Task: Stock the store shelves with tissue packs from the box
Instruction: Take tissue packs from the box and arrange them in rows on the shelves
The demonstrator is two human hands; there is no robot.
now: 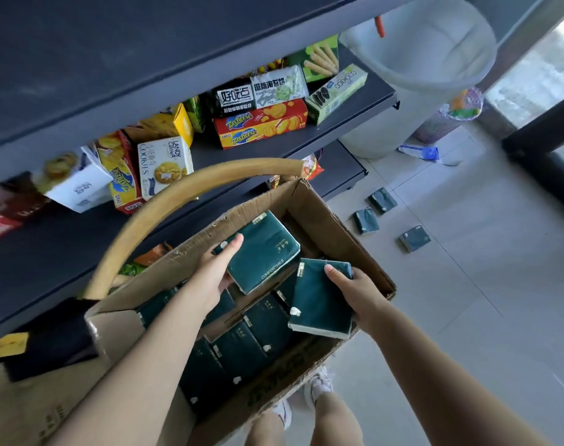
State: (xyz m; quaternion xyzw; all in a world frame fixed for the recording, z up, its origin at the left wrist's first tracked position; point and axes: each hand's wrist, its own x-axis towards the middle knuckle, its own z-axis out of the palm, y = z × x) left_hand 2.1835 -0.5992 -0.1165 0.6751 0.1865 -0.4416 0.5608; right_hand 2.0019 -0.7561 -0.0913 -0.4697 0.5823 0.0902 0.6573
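Note:
An open cardboard box (322,204) sits below me, holding several dark green tissue packs (242,349). My left hand (214,268) grips one green tissue pack (267,252) by its left edge, lifted above the others. My right hand (354,291) holds a second green pack (319,300) at its right side, thumb on top, over the box's right rim. The dark shelves (338,123) stand just beyond the box.
Boxes of cookies and snacks (261,123) fill the shelf ahead. A tan curved handle (164,201) arcs over the box's left side. Three tissue packs (414,238) lie on the tiled floor to the right. A white bin (419,59) stands beyond the shelf end.

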